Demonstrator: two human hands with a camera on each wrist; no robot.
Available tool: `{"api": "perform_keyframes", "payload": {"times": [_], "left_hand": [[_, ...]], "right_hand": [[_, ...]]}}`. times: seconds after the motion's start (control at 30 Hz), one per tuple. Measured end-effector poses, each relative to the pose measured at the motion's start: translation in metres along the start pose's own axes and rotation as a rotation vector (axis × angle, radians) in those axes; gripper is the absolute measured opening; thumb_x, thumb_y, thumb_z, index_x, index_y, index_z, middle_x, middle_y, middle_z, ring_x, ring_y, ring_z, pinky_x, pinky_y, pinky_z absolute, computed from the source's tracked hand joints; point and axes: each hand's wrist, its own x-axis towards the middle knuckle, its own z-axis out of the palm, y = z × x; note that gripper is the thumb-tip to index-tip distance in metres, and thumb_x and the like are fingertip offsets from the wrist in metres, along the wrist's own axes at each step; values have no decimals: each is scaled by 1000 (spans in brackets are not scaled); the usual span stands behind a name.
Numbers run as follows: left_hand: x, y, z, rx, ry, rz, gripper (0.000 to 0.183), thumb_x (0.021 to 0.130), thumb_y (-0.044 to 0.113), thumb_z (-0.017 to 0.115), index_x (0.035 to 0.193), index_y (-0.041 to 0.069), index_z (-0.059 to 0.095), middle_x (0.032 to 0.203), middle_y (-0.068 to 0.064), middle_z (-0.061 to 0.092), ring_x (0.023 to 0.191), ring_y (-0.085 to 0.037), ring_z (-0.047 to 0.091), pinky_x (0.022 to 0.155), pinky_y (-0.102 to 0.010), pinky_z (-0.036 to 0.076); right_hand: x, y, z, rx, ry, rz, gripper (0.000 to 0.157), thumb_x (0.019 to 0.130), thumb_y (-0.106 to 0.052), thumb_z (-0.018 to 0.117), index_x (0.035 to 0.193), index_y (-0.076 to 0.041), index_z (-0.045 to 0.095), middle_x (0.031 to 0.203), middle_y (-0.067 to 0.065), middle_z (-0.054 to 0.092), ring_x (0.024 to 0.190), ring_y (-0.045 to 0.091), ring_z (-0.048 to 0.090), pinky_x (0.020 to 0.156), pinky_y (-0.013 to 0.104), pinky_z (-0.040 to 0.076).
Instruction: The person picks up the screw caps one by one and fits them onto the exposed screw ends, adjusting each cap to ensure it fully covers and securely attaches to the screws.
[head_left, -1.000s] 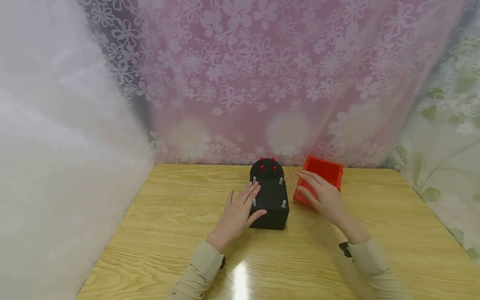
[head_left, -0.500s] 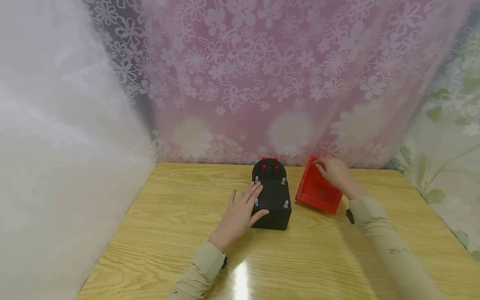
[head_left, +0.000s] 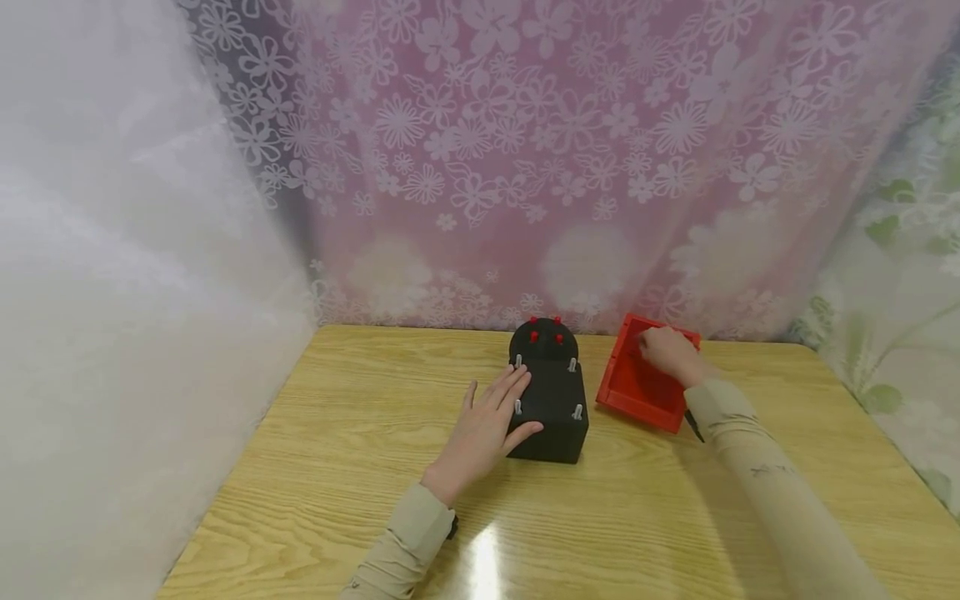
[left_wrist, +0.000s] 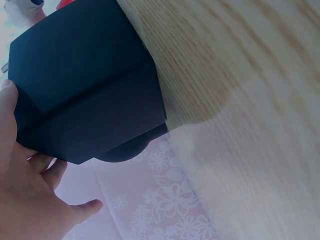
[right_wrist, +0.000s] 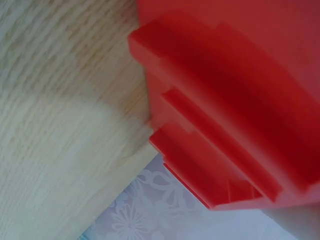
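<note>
My left hand lies with straight fingers on the left side of the top of a black box, thumb along its front edge. Several small grey-white pegs stand up near the corners of that top. Just behind it is a round black piece with several red pegs. Over on the right, my right hand reaches down into a red bin with curled fingers. Its fingertips are hidden, and I cannot tell whether they hold anything. The right wrist view shows the bin's red wall up close.
The wooden table carries the box and the bin, both toward its back edge. A pink flowered curtain hangs directly behind. Pale sheets close in the left side, and a leaf-patterned one the right.
My right hand has moved from the left part of the red bin to above its right side, then down into it, fingers curling. The left hand stays on the black box.
</note>
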Motion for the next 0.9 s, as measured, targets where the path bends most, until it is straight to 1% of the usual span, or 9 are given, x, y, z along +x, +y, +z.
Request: {"api": "perform_keyframes", "payload": {"times": [0.07,0.1,0.17,0.27,0.4,0.5,0.63,0.77,0.9], "left_hand": [[0,0,0,0,-1,2,75,102,57,47,162,15,28,168,1,23,155,-14,17,120,-63,22],[0,1,0,-1,0,3,75,102,57,46,162,15,28,168,1,23,155,-14,17,120,-63,22],[0,1,0,-1,5,7,75,102,57,47,162,15,28,168,1,24,155,-15,18,120,-63,22],[-1,1,-1,-3,7,5,75,102,57,47,162,15,28,168,1,24,155,-14,18,120,-63,21],[0,1,-2,-5,13,6,75,102,56,48,161,15,29,167,0,25,155,-15,18,120,-63,21],[0,1,-3,-8,14,6,75,102,56,48,161,14,29,167,0,25,155,-16,19,120,-63,21],[0,1,-2,-16,10,5,75,102,55,49,161,14,29,167,0,25,155,-16,19,120,-64,22],[-1,0,-1,-22,2,0,75,102,56,48,162,15,27,168,1,23,155,-15,17,120,-64,22],[-1,0,-1,-25,5,0,75,102,55,49,162,15,28,168,1,24,155,-15,18,120,-63,22]], "right_hand": [[0,1,1,-7,-16,4,25,96,1,51,72,-2,59,63,7,46,59,21,44,60,37,41],[0,1,2,-10,-24,8,27,95,2,52,70,-4,56,63,6,45,59,21,45,60,37,42],[-1,2,3,-9,-26,11,26,94,2,54,70,-5,57,64,5,47,61,22,46,61,38,43],[1,3,5,-12,-16,6,19,93,3,56,75,-1,61,68,9,53,63,24,49,63,41,46],[2,5,9,-17,-6,-8,5,90,4,61,87,5,65,78,16,63,68,28,55,68,48,52],[2,5,11,-23,-10,-26,1,88,5,66,88,5,66,83,18,65,72,29,59,73,52,56],[0,6,14,-29,12,-50,8,86,6,69,81,2,65,79,17,64,70,29,60,72,52,56],[0,6,18,-47,60,-68,16,85,10,66,74,0,60,73,16,61,66,29,58,67,50,55],[-1,6,21,-86,91,-78,20,83,13,64,70,-1,56,70,18,60,64,34,60,63,51,54]]}}
